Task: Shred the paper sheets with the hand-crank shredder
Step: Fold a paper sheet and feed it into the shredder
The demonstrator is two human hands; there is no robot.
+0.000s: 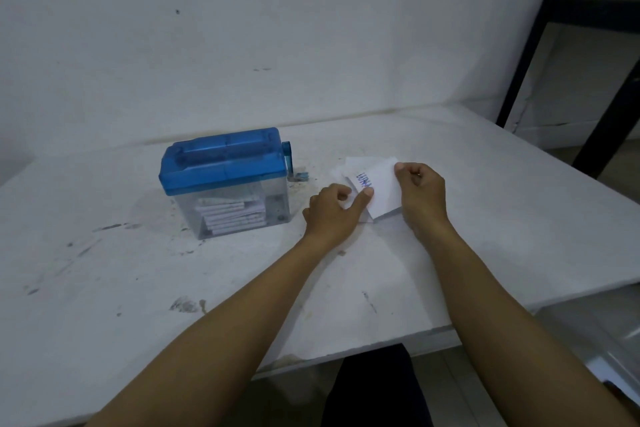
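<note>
A small hand-crank shredder [225, 180] with a blue lid and a clear bin stands on the white table [485, 218]. Its blue crank [289, 159] hangs at the right end, and white paper strips lie inside the bin. To the right of it lies a small stack of white paper sheets [349, 166]. Both hands hold the top sheet [381, 187], which bears blue writing. My left hand [332, 208] pinches its left corner with the thumb on top. My right hand [420, 191] grips its right edge, fingers curled.
The table top is scuffed and stained, and it meets a white wall at the back. A dark metal rack frame [540, 35] stands at the right behind the table. A grey plastic bin [606, 340] sits low at the right, beyond the table's front edge.
</note>
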